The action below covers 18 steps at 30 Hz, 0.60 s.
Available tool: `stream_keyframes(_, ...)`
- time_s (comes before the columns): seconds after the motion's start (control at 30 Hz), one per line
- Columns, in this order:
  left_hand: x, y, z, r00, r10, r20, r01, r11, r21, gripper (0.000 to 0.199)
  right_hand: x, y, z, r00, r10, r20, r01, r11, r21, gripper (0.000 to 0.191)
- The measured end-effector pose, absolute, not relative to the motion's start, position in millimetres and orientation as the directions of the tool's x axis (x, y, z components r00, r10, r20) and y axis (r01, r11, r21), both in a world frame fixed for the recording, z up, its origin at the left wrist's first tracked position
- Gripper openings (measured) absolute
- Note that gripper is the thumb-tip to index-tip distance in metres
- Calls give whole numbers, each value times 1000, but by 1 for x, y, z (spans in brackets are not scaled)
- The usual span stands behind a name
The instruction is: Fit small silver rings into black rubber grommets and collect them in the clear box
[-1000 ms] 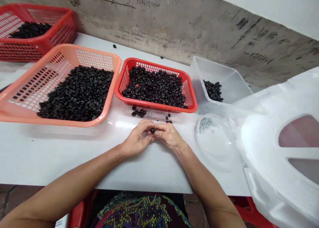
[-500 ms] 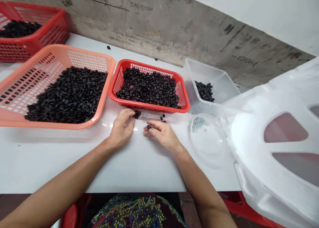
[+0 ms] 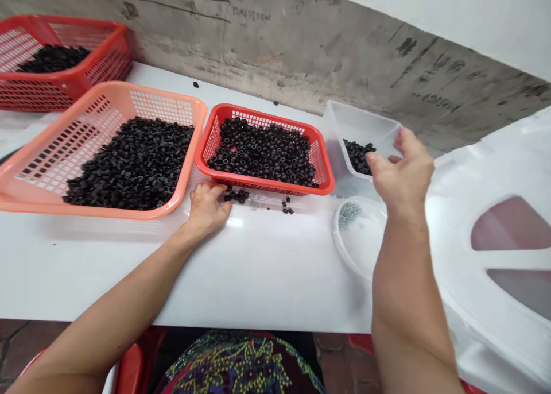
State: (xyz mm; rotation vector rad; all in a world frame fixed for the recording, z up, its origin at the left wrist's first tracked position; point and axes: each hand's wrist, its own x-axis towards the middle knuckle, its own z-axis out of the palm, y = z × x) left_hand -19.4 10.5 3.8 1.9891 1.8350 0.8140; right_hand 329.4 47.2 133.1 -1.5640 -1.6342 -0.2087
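My left hand (image 3: pixel 206 210) rests on the table just in front of the red basket. Its index fingertip touches a small cluster of black ring-like pieces (image 3: pixel 237 196), and the thumb stands apart from the fingers. My right hand (image 3: pixel 403 167) reaches over the clear plastic bin (image 3: pixel 379 131), thumb and fingers spread, with nothing visible between them. Inside that bin lies a small heap of black pieces (image 3: pixel 358 155). Beside the cluster are tiny metallic bits (image 3: pixel 255 201), too small to make out.
The red basket (image 3: pixel 262 182) and the orange basket (image 3: pixel 129 210) hold many black pieces. Another red basket (image 3: pixel 103 58) stands at far left. A round clear lid (image 3: pixel 359 247) carries small metallic bits. A big white moulded part (image 3: pixel 456 262) stands at right, a wall behind.
My right hand has moved from the table's middle up and right to the clear bin; the black piece it held no longer shows. My left hand has shifted slightly left.
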Motion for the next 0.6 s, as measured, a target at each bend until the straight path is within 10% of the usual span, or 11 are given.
stream_keyframes(0.2,-20,11,3,46,985,166,851,-126,510,26,238,-16,96,-182,926,331,771,343,-537,12)
stream_keyframes(0.37,-21,11,2,51,987,151,847,-123,518,22,201,-10,52,-308,946,99,903,323,-282,15)
stream_keyframes(0.6,-16,6,9,-49,974,222,530,-163,832,17,185,-5,24,-313,947,75,935,321,-150,16)
